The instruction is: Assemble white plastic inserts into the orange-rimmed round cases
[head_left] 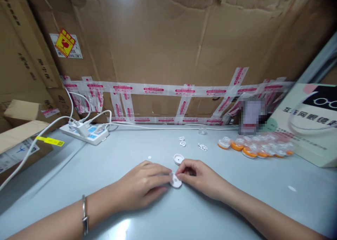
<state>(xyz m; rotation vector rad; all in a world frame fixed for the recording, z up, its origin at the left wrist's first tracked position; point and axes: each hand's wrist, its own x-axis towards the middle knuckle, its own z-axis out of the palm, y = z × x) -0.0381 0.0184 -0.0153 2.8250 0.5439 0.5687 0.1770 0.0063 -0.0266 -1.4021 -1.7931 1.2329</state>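
A small round white plastic disc (176,182) lies on the table between my two hands. Fingers stretched and thumb apart, my left hand (147,184) touches the disc's left edge with its fingertips. My right hand (200,178) has thumb and forefinger pinched together over the upper right of the disc; whatever is between those tips is too small to make out. Just behind the right fingertips sits a white round cup-like part (179,159) with a dark spot in its centre. Farther back lie small white cut-out plastic pieces (182,143) and another such piece (202,147).
Several orange-based rounds with clear tops (249,152) are clustered at the right, before a printed bag (308,124). A power strip (86,132) with plugs and white cables stands at back left. A large taped cardboard box (158,50) walls off the rear. A clear cup (202,130) stands near it.
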